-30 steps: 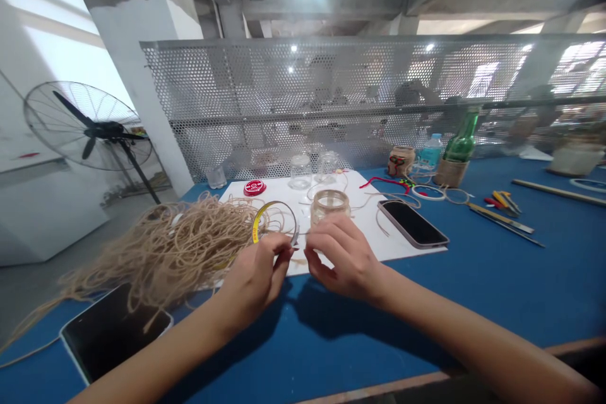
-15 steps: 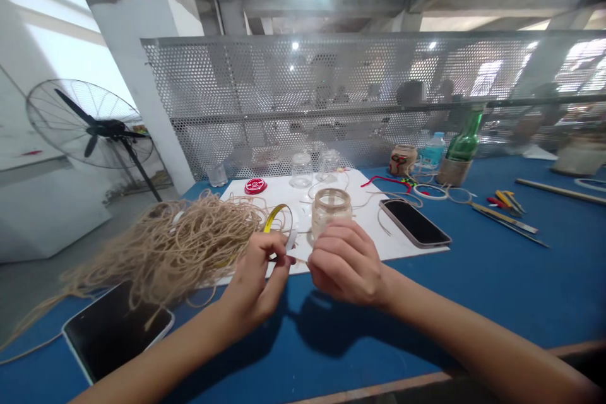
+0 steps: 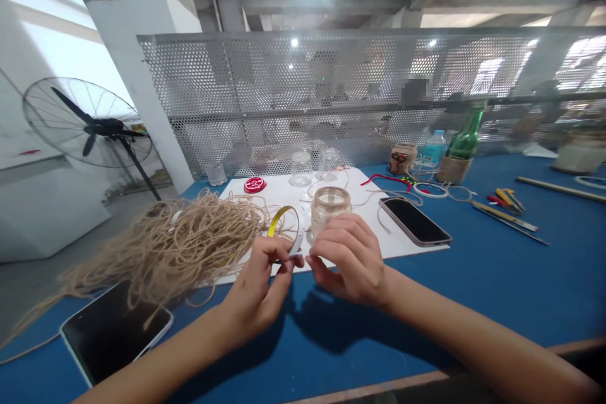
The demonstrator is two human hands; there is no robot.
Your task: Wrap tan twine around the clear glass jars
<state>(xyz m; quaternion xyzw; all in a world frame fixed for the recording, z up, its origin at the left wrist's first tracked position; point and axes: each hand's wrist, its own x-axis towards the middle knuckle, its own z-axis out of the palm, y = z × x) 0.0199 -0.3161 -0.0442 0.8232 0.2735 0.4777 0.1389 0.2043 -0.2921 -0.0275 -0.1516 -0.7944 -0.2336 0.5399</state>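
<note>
Yellow-and-white band [image 3: 284, 228] curls into a loop at lower centre of the frame, its lower end pinched in the left hand [image 3: 255, 290]. The left thumb and curled fingers [image 3: 279, 260] close around that end, just above a white sheet [image 3: 279, 199]. The right hand [image 3: 348, 259] sits just beside it, fingers [image 3: 345, 237] bent and thumb low, the fingertips nearly meeting the band's end. It may be pinching a thin strand there, but the view is too poor to be sure. Directly behind the right hand stands a glass jar [image 3: 330, 209], near the fingers but apart from them.

A large tangled heap of jute twine [image 3: 189, 246] spreads over the left of the table, partly across a dark tablet [image 3: 113, 334] at lower left. A black phone [image 3: 413, 221] lies on the right edge of the sheet. Two clear jars [image 3: 302, 168] and a red round tin [image 3: 255, 184] stand further back on the sheet. Upper right of the sheet, a green bottle [image 3: 466, 139] with a twine-wrapped base stands on the blue table [image 3: 473, 303], with hand tools [image 3: 504, 216] lying to its lower right.
</note>
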